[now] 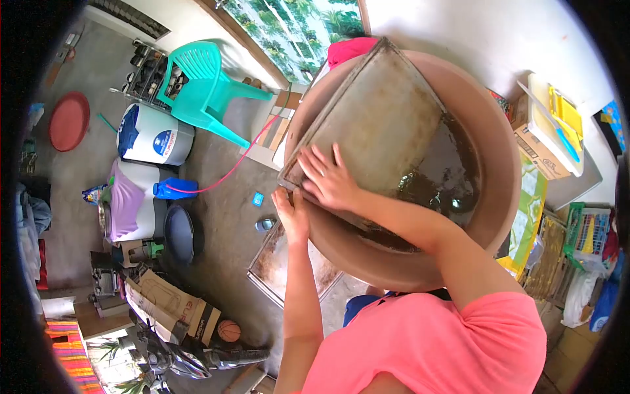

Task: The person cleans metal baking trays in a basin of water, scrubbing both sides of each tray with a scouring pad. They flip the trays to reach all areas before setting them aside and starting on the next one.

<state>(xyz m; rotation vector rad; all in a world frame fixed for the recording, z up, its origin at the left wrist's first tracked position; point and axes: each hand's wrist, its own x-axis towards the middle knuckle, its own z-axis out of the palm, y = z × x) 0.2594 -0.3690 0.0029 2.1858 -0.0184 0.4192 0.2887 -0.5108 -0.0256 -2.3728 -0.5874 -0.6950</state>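
Note:
A large brown basin (493, 190) with dark water (453, 171) in its bottom stands in front of me. A flat, stained metal baking tray (387, 111) leans aslant in it, its upper corner above the far rim and its near corner out over the left rim. My left hand (291, 213) is closed at that near corner, fingers bent around the edge. On the tray's face my right hand (328, 178) lies flat with its fingers spread. Below the basin, another stained tray (289, 259) lies on the floor, partly hidden by my left forearm.
To the left stand a green plastic chair (209, 88), a white tub (154, 134), a blue container (176, 188) with a pink hose and a dark basin (179, 233). A box (541, 148) on the right carries a knife (548, 111). A motorcycle (170, 358) is at lower left.

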